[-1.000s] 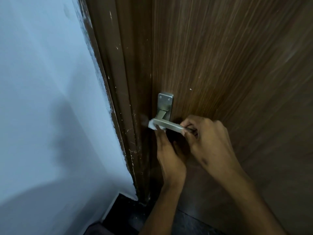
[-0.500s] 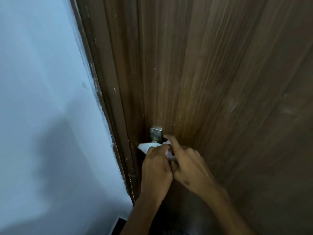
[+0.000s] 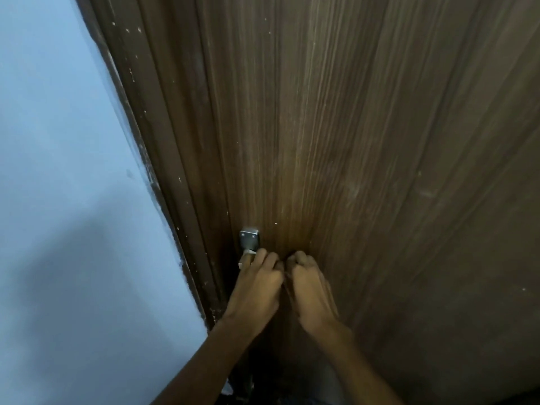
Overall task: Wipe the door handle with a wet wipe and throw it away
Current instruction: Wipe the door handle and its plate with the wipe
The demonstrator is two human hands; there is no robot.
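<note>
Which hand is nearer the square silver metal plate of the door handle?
Left. The left hand sits directly below the square silver metal plate, fingers over the lever at its base. The right hand is further right, curled against the brown wooden door.

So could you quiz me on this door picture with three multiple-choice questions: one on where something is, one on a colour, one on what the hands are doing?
1. Where is the door handle?
A. at the door's left edge
B. mid-door
C. on the wall

2. What colour is the wall?
A. red
B. pale blue
C. green

3. How are the hands?
A. hanging apart
B. both closed at the handle
C. flat on the wall

Answers:
A, it sits beside the frame.
B, the left side shows it.
B, left hand and right hand curl there.
</note>
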